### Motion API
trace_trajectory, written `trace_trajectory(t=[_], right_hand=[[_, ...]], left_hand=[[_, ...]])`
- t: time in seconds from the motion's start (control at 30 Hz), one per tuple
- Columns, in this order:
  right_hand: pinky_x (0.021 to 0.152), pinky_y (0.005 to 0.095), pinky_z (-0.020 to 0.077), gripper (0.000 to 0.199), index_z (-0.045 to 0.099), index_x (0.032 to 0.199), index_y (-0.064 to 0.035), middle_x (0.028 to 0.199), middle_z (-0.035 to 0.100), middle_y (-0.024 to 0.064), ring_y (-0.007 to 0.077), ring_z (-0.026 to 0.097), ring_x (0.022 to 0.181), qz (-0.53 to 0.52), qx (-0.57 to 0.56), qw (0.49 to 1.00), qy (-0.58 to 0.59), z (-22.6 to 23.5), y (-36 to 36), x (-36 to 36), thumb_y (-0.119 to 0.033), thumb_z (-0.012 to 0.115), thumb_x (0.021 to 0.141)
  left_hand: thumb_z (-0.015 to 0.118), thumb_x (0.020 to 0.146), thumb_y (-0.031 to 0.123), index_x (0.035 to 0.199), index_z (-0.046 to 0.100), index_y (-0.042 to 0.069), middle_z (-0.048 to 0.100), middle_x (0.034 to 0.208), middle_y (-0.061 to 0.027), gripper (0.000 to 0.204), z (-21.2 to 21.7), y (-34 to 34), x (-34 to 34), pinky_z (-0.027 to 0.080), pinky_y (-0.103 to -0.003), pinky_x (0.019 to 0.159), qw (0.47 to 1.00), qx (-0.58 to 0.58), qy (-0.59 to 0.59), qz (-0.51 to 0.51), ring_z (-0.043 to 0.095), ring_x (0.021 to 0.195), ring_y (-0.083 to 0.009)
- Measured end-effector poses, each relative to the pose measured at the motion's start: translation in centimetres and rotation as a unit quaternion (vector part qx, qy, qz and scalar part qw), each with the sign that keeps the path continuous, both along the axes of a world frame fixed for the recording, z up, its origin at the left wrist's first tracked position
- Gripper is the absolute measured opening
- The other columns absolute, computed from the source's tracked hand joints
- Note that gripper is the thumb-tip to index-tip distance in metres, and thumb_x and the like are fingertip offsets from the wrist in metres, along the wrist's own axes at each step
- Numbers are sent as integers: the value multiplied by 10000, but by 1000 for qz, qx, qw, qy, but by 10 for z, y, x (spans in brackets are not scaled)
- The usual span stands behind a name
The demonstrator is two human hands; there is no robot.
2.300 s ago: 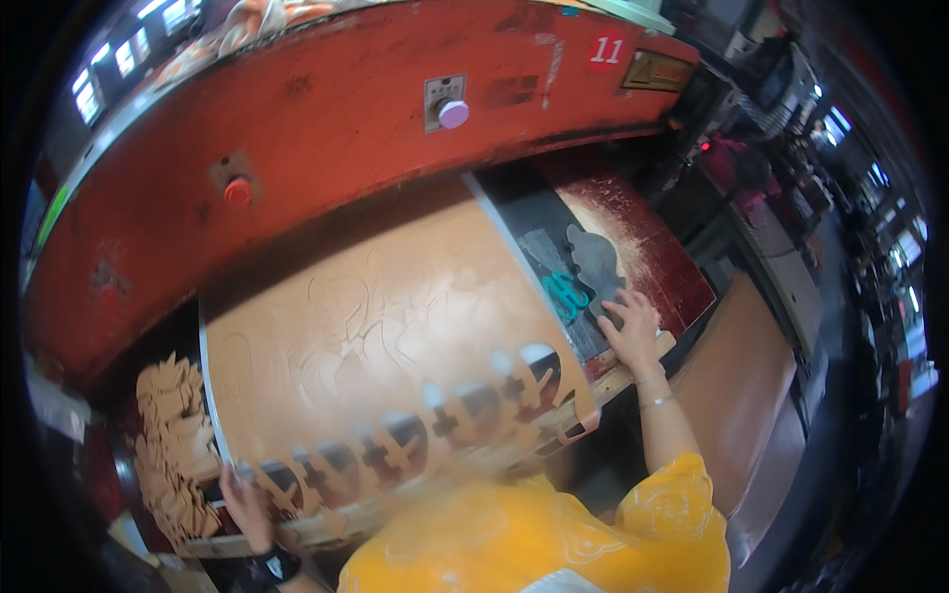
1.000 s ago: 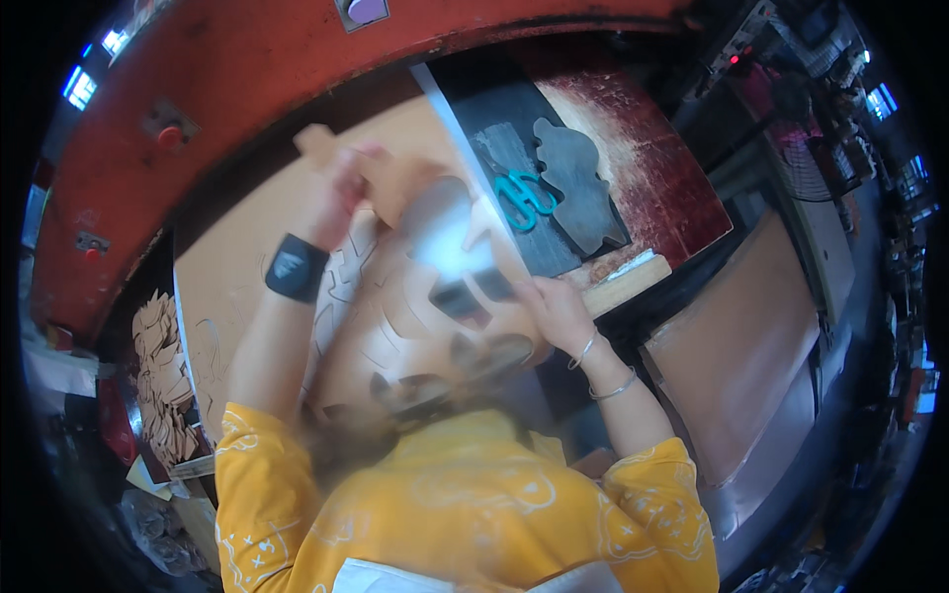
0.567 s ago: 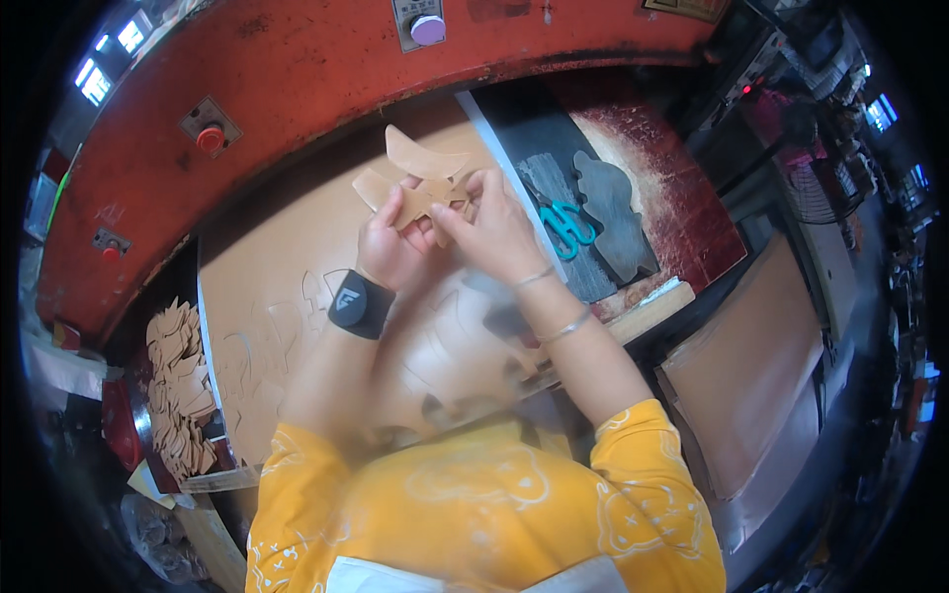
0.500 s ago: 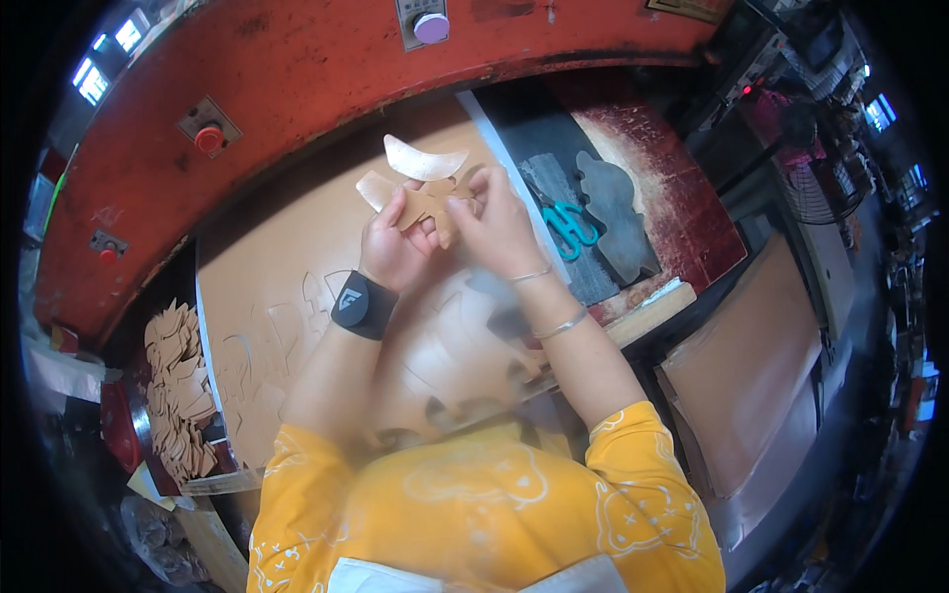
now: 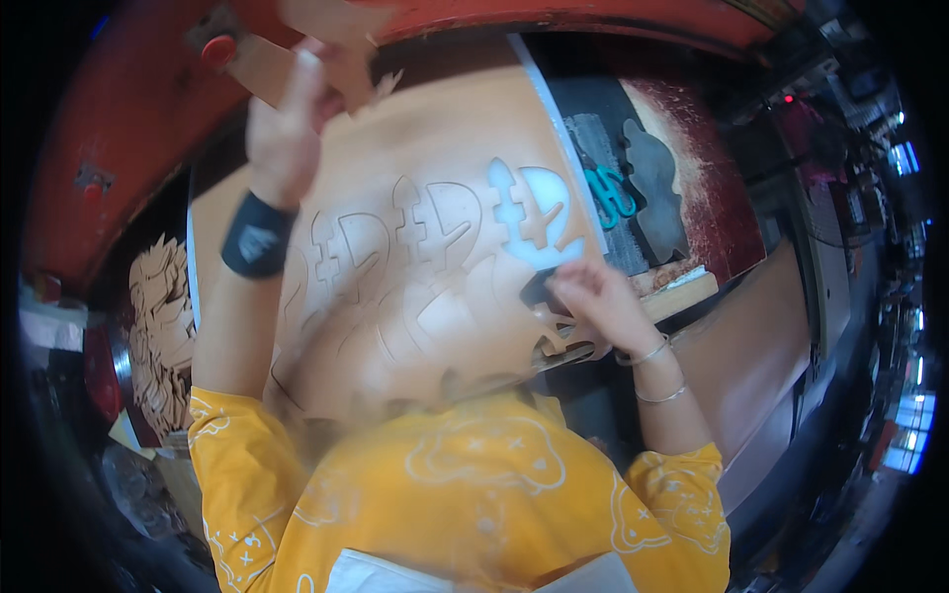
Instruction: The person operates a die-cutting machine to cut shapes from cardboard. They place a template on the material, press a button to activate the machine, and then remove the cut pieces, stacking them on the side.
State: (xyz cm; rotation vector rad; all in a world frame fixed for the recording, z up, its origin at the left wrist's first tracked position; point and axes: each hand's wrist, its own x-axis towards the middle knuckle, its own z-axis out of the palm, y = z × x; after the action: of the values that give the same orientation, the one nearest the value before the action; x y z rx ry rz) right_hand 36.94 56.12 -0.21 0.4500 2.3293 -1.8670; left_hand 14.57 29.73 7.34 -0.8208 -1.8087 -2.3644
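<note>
Big red machine (image 5: 138,114) took up the far side, and honestly my view was pretty crowded. Left forearm (image 5: 237,336) cut across the left part of the tan sheet (image 5: 415,128), and the yellow shirt (image 5: 474,474) hid its near edge. Left hand (image 5: 285,138) was up in front of the machine, fingers and thumb clamped on some tan cutouts (image 5: 341,49) just beside a red button (image 5: 218,51); too blurry for me to count them. Right hand (image 5: 601,301) was at the sheet's near right corner, fingertips close together, but I couldn't tell if they were pinching the edge. Counting what I could: two red buttons in all, at least three big cut outlines (image 5: 435,232) in the sheet, one heap of tan pieces (image 5: 158,326) to its left, too jumbled to number. On the right, one set of teal looped handles (image 5: 610,196) next to one grey shaped plate (image 5: 657,188), one wooden strip (image 5: 682,299), plus a brown sheet (image 5: 732,376) lower down. One black wristband (image 5: 255,237), two bracelets (image 5: 661,398).
</note>
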Motion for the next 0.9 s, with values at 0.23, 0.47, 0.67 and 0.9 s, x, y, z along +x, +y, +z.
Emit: trace_trajectory(t=[0.23,0.47,0.67,0.9], right_hand=[[742,276,483,279,631,1013,10,909,637,49,110,582,829,323,-235,881,-254,-32,10,-39,-227,663,868],[881,283,475,406,574,1196,18,1136,631,68,141,596,993,222,-421,850,-224,-55,-26,-37,-220,633,873],[910,311,465,385,523,1262,2,1183,602,66,155,595,1028,144,-360,902,-191,-39,-36,-28,-206,534,937],[641,368,478,310,608,824,11,718,621,127,256,607,699,218,158,961,59,-25,-28,-14,-263,519,940]], left_hand=[[649,690,-33,1241,538,13,569,1209,-196,564,-89,-12,125,413,-418,1003,875,-373,265,-161,525,1152,-358],[660,754,145,1343,425,0,477,1350,-184,651,-97,-20,137,330,-456,1079,813,-442,329,-188,435,1275,-355],[655,743,116,1325,451,5,505,1317,-187,627,-100,-13,135,374,-428,1049,800,-437,384,-148,481,1227,-350],[457,975,388,1122,602,86,654,982,-101,367,-65,-7,76,492,-325,843,948,-261,-172,-60,629,863,-241]])
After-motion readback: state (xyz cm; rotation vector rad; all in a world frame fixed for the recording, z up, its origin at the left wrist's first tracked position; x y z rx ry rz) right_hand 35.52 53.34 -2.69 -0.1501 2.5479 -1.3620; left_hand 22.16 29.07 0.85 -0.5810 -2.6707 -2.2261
